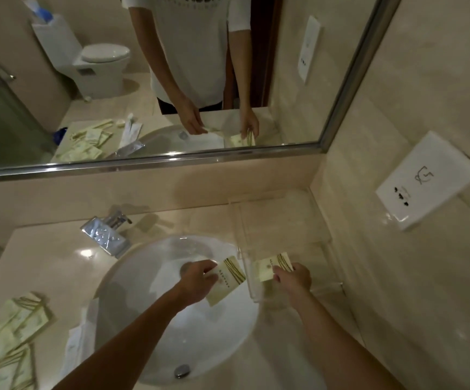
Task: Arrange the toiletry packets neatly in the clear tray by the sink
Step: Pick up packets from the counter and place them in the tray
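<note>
Chrome faucet (107, 233) behind the white basin (132, 285) — mirror (59, 80) above, wall socket (428, 184) right.

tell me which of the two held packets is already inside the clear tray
The packet in the right hand: that packet sits within the clear tray, while the left hand's packet hangs over the sink.

The round white basin (172, 311) sits mid-desk, the chrome tap (106, 235) at its 11 o'clock, the clear acrylic tray (284, 235) at 2 o'clock against the wall, the heap of pale paper packets (8, 339) at 9 o'clock on the desk (56, 266)
</note>
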